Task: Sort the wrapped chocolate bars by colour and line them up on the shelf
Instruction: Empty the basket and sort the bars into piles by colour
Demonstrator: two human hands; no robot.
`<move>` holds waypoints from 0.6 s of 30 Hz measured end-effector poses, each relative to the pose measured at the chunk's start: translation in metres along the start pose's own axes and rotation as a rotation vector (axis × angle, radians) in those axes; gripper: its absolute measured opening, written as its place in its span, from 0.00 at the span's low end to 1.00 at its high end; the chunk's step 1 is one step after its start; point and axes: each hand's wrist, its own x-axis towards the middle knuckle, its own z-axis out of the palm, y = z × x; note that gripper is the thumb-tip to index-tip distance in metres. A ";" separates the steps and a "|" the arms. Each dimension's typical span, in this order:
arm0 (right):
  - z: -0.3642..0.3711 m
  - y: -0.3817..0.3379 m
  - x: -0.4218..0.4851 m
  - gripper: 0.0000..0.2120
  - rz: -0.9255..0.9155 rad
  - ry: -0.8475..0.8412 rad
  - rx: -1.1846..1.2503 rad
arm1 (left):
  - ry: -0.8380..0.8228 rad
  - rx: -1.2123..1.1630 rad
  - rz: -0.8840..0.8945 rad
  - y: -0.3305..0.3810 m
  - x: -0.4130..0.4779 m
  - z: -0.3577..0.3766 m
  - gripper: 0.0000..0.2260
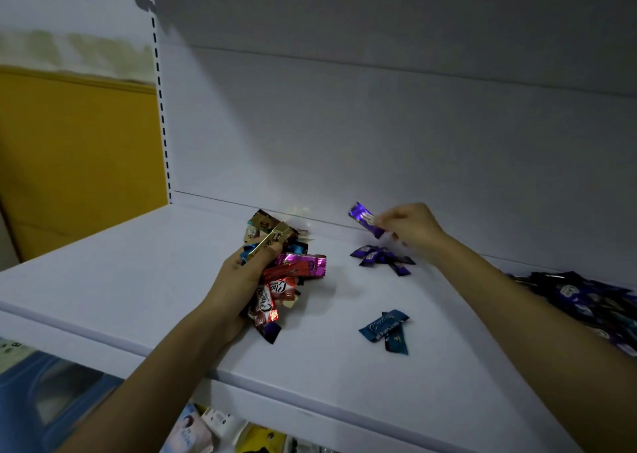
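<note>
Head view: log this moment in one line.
left hand: grips mixed bars | right hand: pinches purple bar above purple pile | blue bars: apart, nearer front | stage: sorting underway

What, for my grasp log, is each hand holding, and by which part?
The right hand pinches a purple bar by its lower end. The left hand grips a mixed bundle of bars around their middles.

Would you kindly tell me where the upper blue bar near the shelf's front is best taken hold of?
Pinch the upper blue bar across its two long edges, from above: it lies flat on the shelf, overlapping a second blue bar, both edges free.
</note>
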 end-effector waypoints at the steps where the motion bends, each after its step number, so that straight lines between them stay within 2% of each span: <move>1: -0.002 0.014 0.005 0.04 0.083 0.033 0.000 | 0.004 0.001 0.001 0.000 0.000 0.000 0.20; 5: -0.001 0.054 0.014 0.11 0.230 0.044 -0.165 | 0.009 -0.006 0.002 -0.001 0.001 0.000 0.21; 7: 0.005 0.054 0.010 0.14 0.191 0.082 -0.269 | 0.007 -0.004 0.006 -0.001 0.001 0.001 0.21; 9: 0.014 0.038 0.003 0.14 0.055 0.087 -0.227 | -0.002 -0.003 0.010 -0.001 0.001 0.001 0.21; 11: 0.028 0.004 -0.011 0.12 -0.043 -0.045 0.048 | 0.001 0.007 0.011 -0.001 0.001 0.000 0.22; 13: 0.043 -0.034 -0.029 0.14 -0.116 -0.279 0.245 | 0.004 0.012 0.009 0.000 0.001 0.000 0.21; 14: 0.049 -0.049 -0.037 0.13 -0.170 -0.398 0.264 | 0.002 0.010 0.011 0.000 0.000 0.001 0.21; 16: 0.063 -0.071 -0.049 0.06 -0.269 -0.567 0.246 | -0.002 0.013 0.017 0.000 -0.001 0.001 0.21; 18: 0.074 -0.082 -0.052 0.02 -0.294 -0.597 0.237 | 0.007 0.018 0.017 0.000 -0.003 0.001 0.20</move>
